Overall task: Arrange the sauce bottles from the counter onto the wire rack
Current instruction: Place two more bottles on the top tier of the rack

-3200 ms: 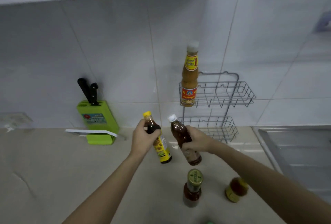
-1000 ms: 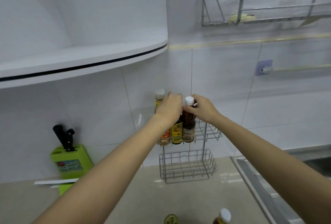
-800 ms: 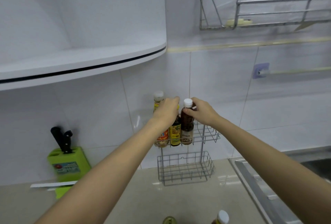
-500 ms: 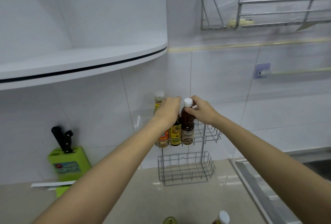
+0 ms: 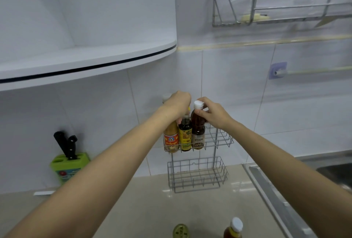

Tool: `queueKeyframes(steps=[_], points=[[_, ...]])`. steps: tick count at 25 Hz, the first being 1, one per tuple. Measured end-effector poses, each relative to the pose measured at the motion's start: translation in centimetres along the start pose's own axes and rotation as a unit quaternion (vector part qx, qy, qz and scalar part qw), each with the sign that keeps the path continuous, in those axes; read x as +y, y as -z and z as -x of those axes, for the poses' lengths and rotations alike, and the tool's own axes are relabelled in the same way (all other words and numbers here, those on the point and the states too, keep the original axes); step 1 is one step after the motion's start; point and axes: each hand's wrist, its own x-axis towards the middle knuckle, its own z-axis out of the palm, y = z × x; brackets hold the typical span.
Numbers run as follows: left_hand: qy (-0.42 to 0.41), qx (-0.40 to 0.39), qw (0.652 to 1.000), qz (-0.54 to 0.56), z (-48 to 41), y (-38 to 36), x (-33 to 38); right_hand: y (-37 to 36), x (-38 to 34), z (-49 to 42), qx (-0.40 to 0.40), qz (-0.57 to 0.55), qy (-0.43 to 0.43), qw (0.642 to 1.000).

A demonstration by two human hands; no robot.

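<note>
On wire rack (image 5: 215, 152), right hand (image 5: 213, 114) still pinches white-capped bottle (image 5: 198, 129)

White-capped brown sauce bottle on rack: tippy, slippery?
Tall, narrow, seemingly full: the white-capped brown sauce bottle probably tips easily alone. The grey wire rack and yellow-labelled dark bottle likely brace it. Glossy sides may slip; right hand pinches its neck.

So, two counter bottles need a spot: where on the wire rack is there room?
Free: the right half of the upper basket, from the white-capped bottle to its right wall, and the whole lower basket. Crowded: its left, where the left hand holds the yellow-label bottle and the right hand the white-capped one, beside an orange bottle.
</note>
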Motion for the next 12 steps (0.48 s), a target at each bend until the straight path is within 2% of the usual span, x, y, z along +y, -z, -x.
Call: queueKeyframes(steps=[5,8,12], points=[[-0.012,-0.018,0.998,0.051,0.4,0.1,-0.7,0.5,-0.3,0.3,-0.027,-0.013,-0.032,0.999],[-0.03,-0.022,0.998,0.047,0.5,0.1,-1.2,0.4,-0.3,0.2,-0.047,0.032,-0.042,0.997],[-0.03,-0.027,0.998,0.043,0.5,0.2,-1.0,0.4,-0.5,0.3,-0.04,0.024,-0.048,0.998]])
